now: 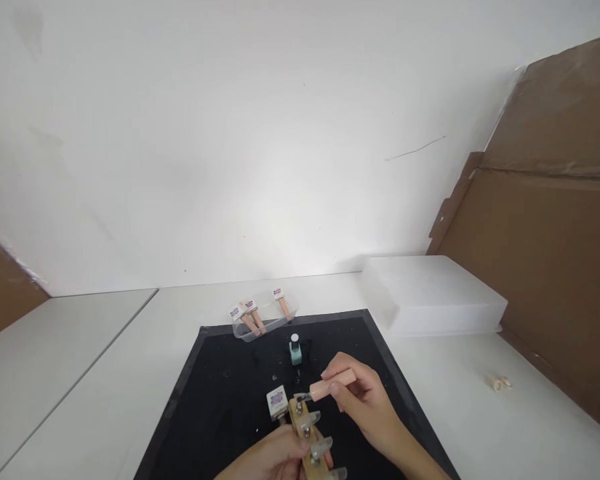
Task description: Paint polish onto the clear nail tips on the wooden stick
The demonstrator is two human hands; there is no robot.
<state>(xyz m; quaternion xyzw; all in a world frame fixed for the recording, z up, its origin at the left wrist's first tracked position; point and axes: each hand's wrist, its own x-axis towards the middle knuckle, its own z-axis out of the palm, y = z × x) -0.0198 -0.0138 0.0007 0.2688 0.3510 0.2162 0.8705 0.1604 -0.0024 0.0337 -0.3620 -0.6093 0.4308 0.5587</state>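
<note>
My right hand (363, 400) pinches a pink brush handle (333, 385). Its dark bristles touch or hover at the top nail tip on a wooden holder (300, 417). Several clear nail tips (321, 447) stick out to the right along that holder. Below, my left hand (277, 455) is wrapped round the holder, its fingers partly hidden. A square bottle (278, 403) with a flower label on its white face is beside the holder, just above my left hand; whether this hand also grips it is unclear.
A teal bottle (295, 351) stands on the black mat (215, 373). Behind it, a clear tray (250, 337) holds pink-handled bottles. At right are a translucent box (435, 300), small beige rings (500, 383) and a cardboard wall (555, 267).
</note>
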